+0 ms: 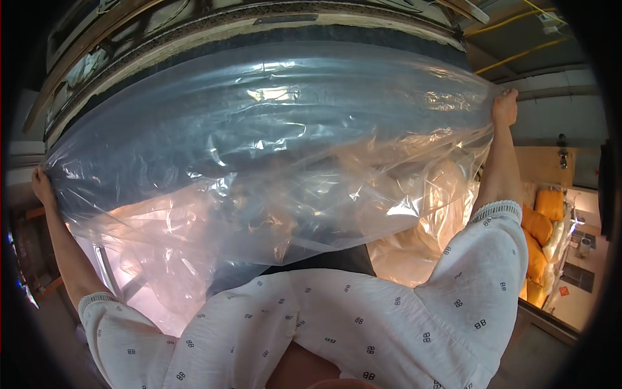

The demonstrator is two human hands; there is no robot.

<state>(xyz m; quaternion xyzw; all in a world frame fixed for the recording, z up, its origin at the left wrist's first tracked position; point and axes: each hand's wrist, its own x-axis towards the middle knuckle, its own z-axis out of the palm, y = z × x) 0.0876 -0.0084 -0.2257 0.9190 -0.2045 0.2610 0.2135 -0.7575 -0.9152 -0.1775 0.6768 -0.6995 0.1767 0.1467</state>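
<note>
A large sheet of clear plastic film (278, 142) is stretched wide between my two raised arms. My left hand (43, 185) is closed on its edge at the far left. Higher up on the right, my right hand (505, 107) grips the opposite edge in a fist. Shiny creases run across the film, and its lower part hangs in loose folds in front of my body. Whether it is a single sheet or a bag, I cannot tell. A dark surface shows through its upper part.
Beyond the film runs a long speckled ledge (214, 40) with wooden strips (97, 42) at the upper left. Yellow cables (518, 58) cross the upper right. Stacked orange bundles (541, 227) stand at the right, past my right arm.
</note>
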